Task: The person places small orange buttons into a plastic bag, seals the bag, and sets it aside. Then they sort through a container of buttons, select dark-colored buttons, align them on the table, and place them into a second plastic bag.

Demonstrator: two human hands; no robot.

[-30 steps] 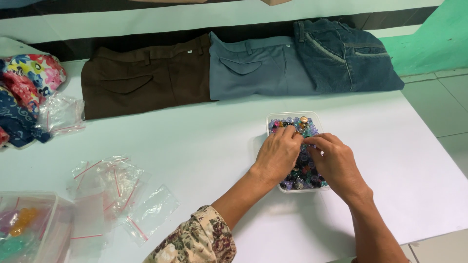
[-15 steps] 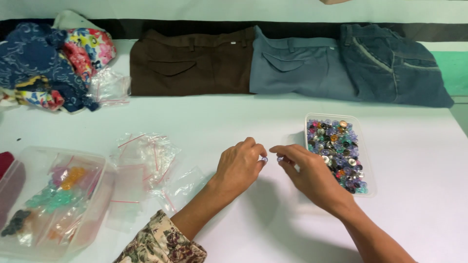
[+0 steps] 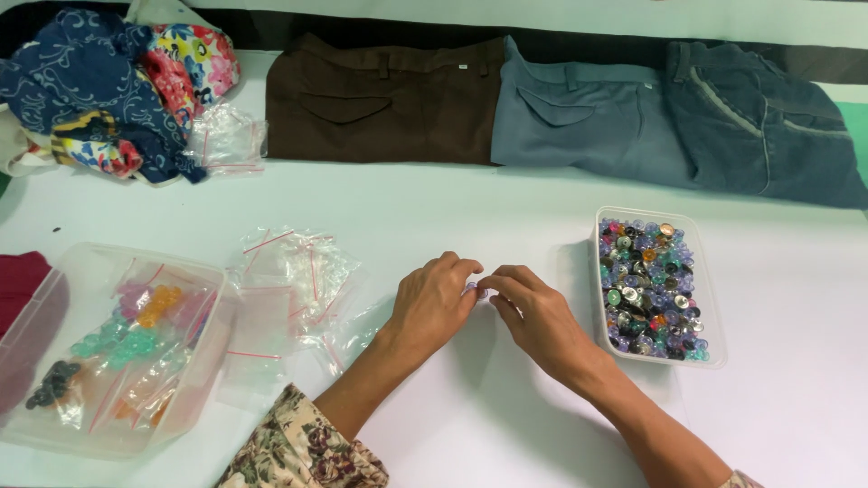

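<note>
**Inspector:** State the position of your hands.

**Worker:** My left hand [image 3: 432, 303] and right hand [image 3: 533, 316] meet fingertip to fingertip on the white table top [image 3: 488, 208], just left of the clear rectangular plastic tub of mixed coloured buttons [image 3: 655, 285]. Between the fingertips I pinch a small pale lilac translucent button [image 3: 476, 290]. Both hands are narrowed to a pinch; the other fingers are curled loosely. Which hand bears most of the grip I cannot tell.

**Inspector:** Contents of the tub?

**Worker:** Purple, blue, black, green and orange buttons, filling it. My right hand lies near it but apart from it.

**Inspector:** To your left?

**Worker:** A loose heap of small clear zip bags with red seal strips [image 3: 294, 289], just beside my left hand. Further left, a larger clear plastic container [image 3: 108, 352] holds bags of sorted orange, green, pink and dark buttons.

**Inspector:** Far edge?

**Worker:** Three folded garments in a row: brown trousers [image 3: 380, 104], grey-blue trousers [image 3: 588, 117], dark denim jeans [image 3: 759, 117]. A pile of patterned floral fabrics [image 3: 108, 81] sits at the far left corner.
</note>
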